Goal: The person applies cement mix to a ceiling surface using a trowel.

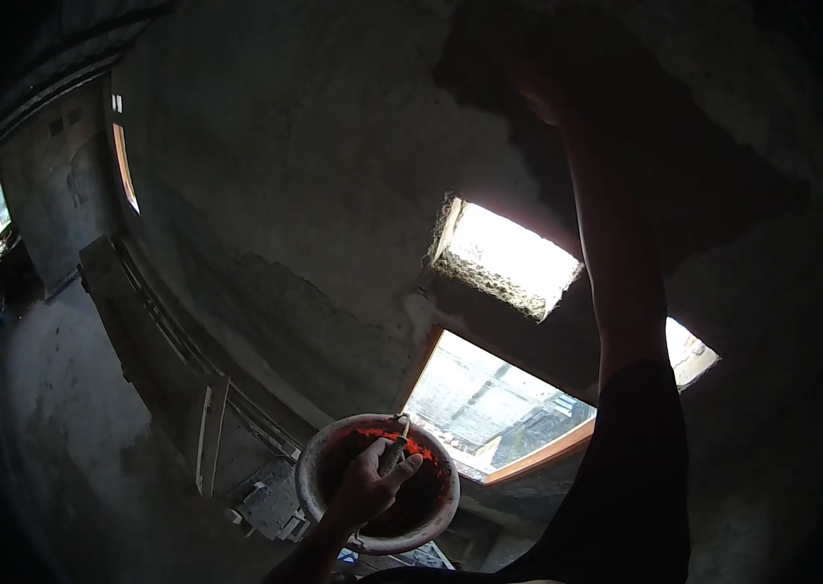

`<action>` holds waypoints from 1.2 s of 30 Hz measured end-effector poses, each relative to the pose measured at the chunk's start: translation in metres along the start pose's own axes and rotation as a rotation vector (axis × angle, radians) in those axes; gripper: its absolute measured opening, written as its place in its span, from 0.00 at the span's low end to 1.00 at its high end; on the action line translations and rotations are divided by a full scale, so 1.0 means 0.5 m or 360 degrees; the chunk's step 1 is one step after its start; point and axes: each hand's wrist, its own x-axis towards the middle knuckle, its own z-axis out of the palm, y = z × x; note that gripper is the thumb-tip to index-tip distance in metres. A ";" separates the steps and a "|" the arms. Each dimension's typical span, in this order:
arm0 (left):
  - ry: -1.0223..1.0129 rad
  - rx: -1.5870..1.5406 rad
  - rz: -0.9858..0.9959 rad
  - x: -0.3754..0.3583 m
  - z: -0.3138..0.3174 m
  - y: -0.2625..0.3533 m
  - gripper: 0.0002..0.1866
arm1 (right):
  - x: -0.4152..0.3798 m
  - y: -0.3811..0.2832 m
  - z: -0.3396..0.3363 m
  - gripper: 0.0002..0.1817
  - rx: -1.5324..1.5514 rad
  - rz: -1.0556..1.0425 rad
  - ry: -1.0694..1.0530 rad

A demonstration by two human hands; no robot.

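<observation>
At the bottom centre, my left hand (367, 490) is wrapped round the grip (393, 455) of a round bucket (308, 480). The bucket has a pale, dirty rim and orange-red patches inside; its lower inside is dark. My right arm stretches upward, and my right hand (540, 95) is at a dark, damp-looking patch (645, 107) on the grey wall (294, 156). Deep shadow hides the fingers of my right hand and anything they may hold.
A bright rectangular opening (512, 255) with rough edges sits above a wood-framed window (499, 404). Another opening (689, 352) lies right of my arm. Long boards (134, 316) run along the left, with a dusty boxy object (273, 501) near the bucket.
</observation>
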 end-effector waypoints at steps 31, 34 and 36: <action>0.0052 -0.0183 0.0021 -0.020 -0.006 -0.057 0.16 | 0.123 0.061 0.303 0.26 0.0467 -0.0132 0.0390; 0.0056 -0.0131 0.0075 -0.022 -0.004 -0.053 0.15 | 0.109 0.091 0.304 0.26 -0.0161 -0.0614 0.0346; 0.0099 0.0034 -0.0019 -0.035 -0.007 -0.028 0.21 | 0.052 0.091 0.283 0.24 -0.0565 -0.0843 0.0212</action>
